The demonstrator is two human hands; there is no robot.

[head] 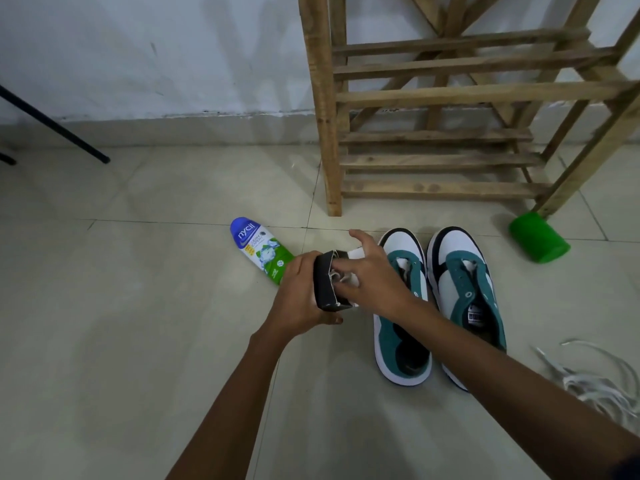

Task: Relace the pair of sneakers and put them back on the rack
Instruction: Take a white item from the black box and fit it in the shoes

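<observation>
Roughly, scene: tiled floor (156, 306) by a white wall, person looking down at both bare hands.
Left hand (299, 292): wrapped around a small black box (323, 284), grip pressed on its outer side and underside, box held above the floor.
Right hand (372, 275): fingers reaching into the open end of the black box, pinching whitish stuff inside; what it is, cannot tell. Index finger sticks up and out, free.
Sneakers (440, 303): pair, white/teal/black, side by side on the floor just right of the hands, toes toward the rack. No laces through the eyelets. Right forearm crosses over the heels.
Rack (440, 95): bare wooden slatted shelves, standing against the wall, just beyond the sneakers' toes.
Loose laces (588, 379): white, tangled pile on the floor, right of the sneakers, apart from them.
Powder bottle (261, 249): blue and green, lying flat on the floor, just left of the hands.
Green cup (538, 239): tipped on its side near the rack's right front leg.
Black pole (52, 123): slanting at far left.
</observation>
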